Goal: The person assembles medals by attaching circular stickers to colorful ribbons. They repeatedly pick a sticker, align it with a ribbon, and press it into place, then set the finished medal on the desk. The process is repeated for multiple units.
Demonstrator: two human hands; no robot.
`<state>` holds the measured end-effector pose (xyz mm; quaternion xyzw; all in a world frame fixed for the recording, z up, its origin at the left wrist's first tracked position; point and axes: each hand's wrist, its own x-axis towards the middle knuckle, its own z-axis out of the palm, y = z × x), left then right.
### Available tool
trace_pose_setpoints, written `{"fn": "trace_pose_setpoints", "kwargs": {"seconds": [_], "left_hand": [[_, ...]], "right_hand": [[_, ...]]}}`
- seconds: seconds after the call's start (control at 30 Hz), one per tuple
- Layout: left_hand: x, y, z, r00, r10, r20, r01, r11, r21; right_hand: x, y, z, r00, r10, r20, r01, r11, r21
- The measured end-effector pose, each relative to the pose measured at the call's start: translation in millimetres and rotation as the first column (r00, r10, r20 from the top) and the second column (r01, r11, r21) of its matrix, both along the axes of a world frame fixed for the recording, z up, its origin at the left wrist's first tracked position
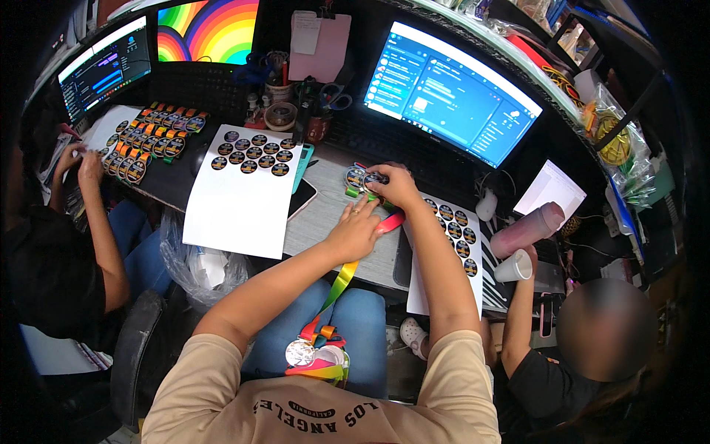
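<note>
My right hand (398,186) is closed over round medals (357,177) on the grey desk, its fingertips on their faces. My left hand (355,228) reaches in just below, with its fingertips at the green ribbon beside the medals. A multicoloured ribbon (342,284) passes under my left hand, which seems to hold it by the thumb, and hangs down to my lap. On my lap lies a silver medal (300,353) with more tangled ribbons. Round dark stickers fill part of a white sheet (237,214) left of my hands; another sticker sheet (448,251) is under my right forearm.
Several finished-looking medals (151,140) lie in rows at the left, near another person's hands (85,164). A monitor (447,96) and keyboard stand behind. At right, a person holds a white cup (514,266) beside a pink bottle (526,229). A tablet (302,198) lies by the left sheet.
</note>
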<state>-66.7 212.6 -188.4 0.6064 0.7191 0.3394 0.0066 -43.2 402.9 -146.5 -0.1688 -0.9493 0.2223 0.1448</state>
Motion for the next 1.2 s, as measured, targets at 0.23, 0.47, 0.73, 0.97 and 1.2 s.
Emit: {"fn": "trace_pose_setpoints", "kwargs": {"seconds": [0.23,0.47,0.73,0.97,1.2], "left_hand": [[1,-1,-1,1.000,0.003,-0.013,-0.003,1.000,0.011],[1,-2,1,0.999,0.020,-0.027,-0.018,0.998,0.053],[3,-7,3,0.962,0.272,0.026,-0.272,0.943,0.194],[0,-4,-1,0.954,0.295,0.053,-0.300,0.941,0.156],[0,-4,-3,0.957,0.280,0.070,-0.287,0.948,0.135]], "right_hand": [[2,-5,6,0.998,0.045,0.053,-0.047,0.998,0.035],[6,0,9,0.993,0.102,-0.058,-0.106,0.992,-0.072],[21,20,12,0.988,-0.067,-0.143,0.058,0.996,-0.062],[-9,-5,8,0.978,0.113,-0.178,-0.110,0.993,0.030],[-29,-27,10,0.999,0.013,-0.033,-0.009,0.994,0.113]]}}
